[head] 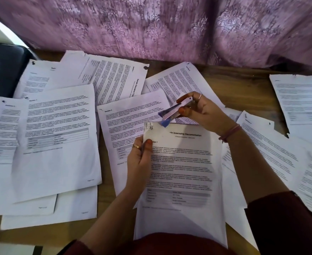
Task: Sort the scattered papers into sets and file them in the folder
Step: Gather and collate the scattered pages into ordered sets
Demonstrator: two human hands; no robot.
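Left hand: We see our left hand point(141, 157) in the lower middle of the frame. Its thumb and fingers pinch the left edge of the paper set point(182, 172).
Right hand: Our right hand point(202, 112) is just above the middle of the frame. Its fingers curl around a stapler point(175, 112) and hold it.
Stapler: It is blue and silver. Its front end sits just over the top left corner of the paper set.
Paper set: It lies in the lower middle, tilted a little. Its top page has a heading about internship documentation.
Loose papers: Many printed pages point(59, 133) lie spread over the wooden table point(243, 81), left and right, some on top of others.
Folder: A dark thing point(2, 74) at the upper left may be the folder; we cannot tell.
Curtain: A purple patterned cloth point(151, 26) hangs across the top.
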